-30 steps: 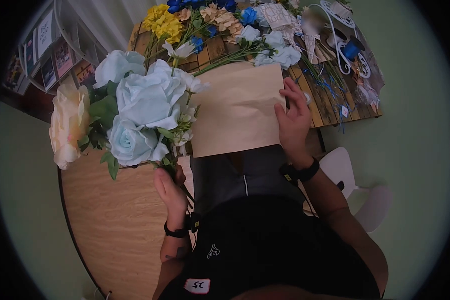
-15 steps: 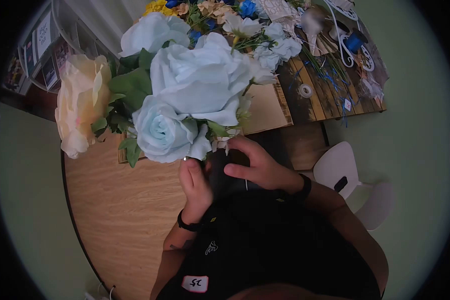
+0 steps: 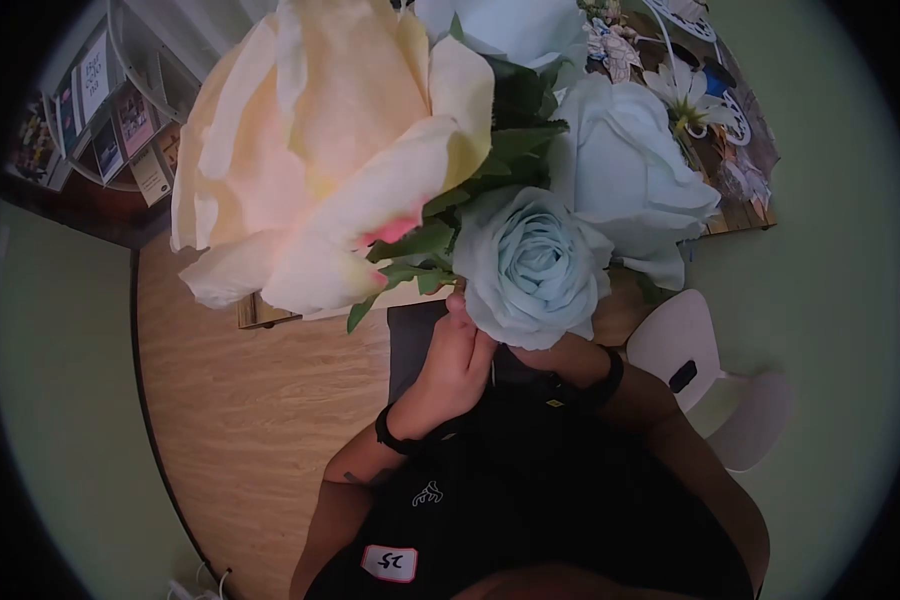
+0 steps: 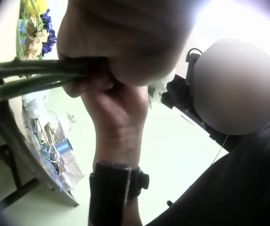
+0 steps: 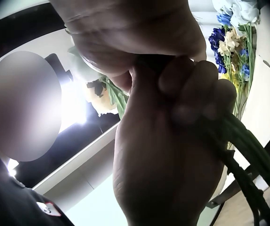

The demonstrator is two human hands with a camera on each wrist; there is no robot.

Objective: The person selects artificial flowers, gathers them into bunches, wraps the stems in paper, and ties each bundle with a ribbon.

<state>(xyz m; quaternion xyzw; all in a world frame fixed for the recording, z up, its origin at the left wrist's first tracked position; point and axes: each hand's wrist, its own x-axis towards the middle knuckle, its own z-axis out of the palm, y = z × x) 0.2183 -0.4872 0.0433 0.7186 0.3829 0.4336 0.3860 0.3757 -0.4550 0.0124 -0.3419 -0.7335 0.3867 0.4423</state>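
Note:
Both hands are together under a bouquet of large artificial flowers in front of the chest. It has a cream rose [image 3: 330, 150] at the left, pale blue roses [image 3: 530, 255] at the right and a white flower [image 3: 685, 98] beyond. My left hand [image 3: 455, 360] has its fingers curled round the green stems [image 5: 248, 155], which show in the right wrist view. Pressed close to it, my right hand [image 4: 118, 110] grips the same stems in the left wrist view. In the head view, a blue rose hides most of the right hand.
Behind the blooms stands a wooden table [image 3: 740, 217], mostly hidden, with a blue spool [image 3: 717, 78] and a white metal stand. A white chair [image 3: 670, 335] with a dark phone [image 3: 682, 377] is at the right. A card rack [image 3: 100, 110] stands far left.
The right hand left the brown paper and joined the left hand at the stems. The bouquet came up closer and turned, its cream rose now large in front, covering most of the table.

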